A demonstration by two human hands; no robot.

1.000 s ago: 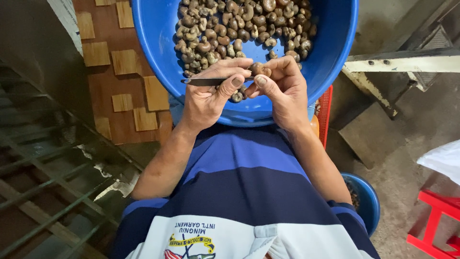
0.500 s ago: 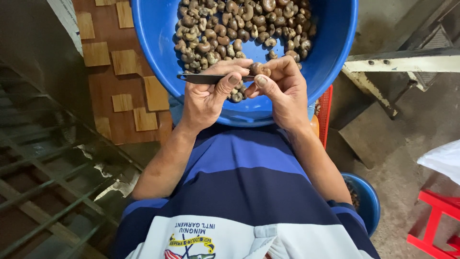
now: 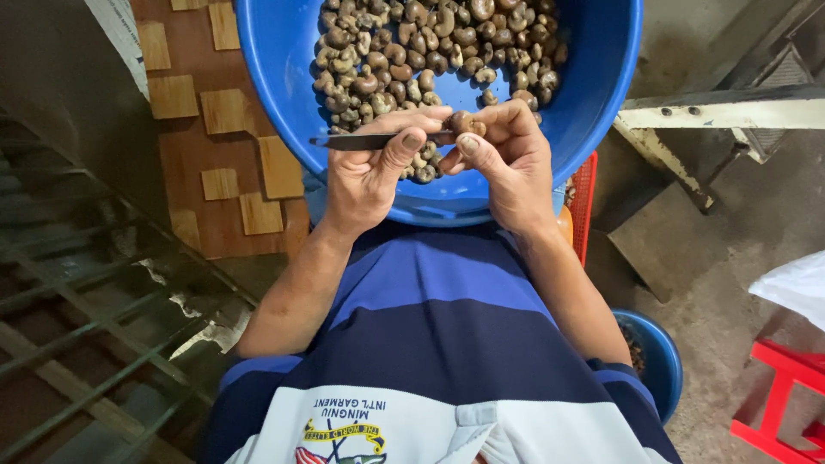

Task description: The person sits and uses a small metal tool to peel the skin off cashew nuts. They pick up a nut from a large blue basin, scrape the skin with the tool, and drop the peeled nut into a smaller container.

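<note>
Left hand: my left hand (image 3: pixel 365 176) pinches a small knife (image 3: pixel 361 141), blade flat over the basin's near rim
Right hand: my right hand (image 3: pixel 507 163) grips one cashew nut (image 3: pixel 464 124)
Basin: blue plastic basin (image 3: pixel 275 103) of nuts on my lap
Room: rough concrete floor (image 3: pixel 730 258); wood-patterned panel (image 3: pixel 215 129) at left; red stool (image 3: pixel 782 395) at right

Room around the hands, hemmed in by basin and legs

The blue basin (image 3: pixel 275 103) fills the space ahead; its near wall stands just beyond both hands, and nuts (image 3: pixel 412 51) cover most of its floor, leaving bare blue only along the sides. The left hand (image 3: pixel 369 176) and right hand (image 3: pixel 507 167) meet over the near rim, with a knife (image 3: pixel 361 142) jutting left across that side. To the right, a red crate (image 3: pixel 584 202), a metal bar (image 3: pixel 722 110) and a small bowl (image 3: pixel 666 365) crowd the way. Leftward lies open wooden flooring (image 3: pixel 206 189), then a grate (image 3: pixel 77 344).
</note>
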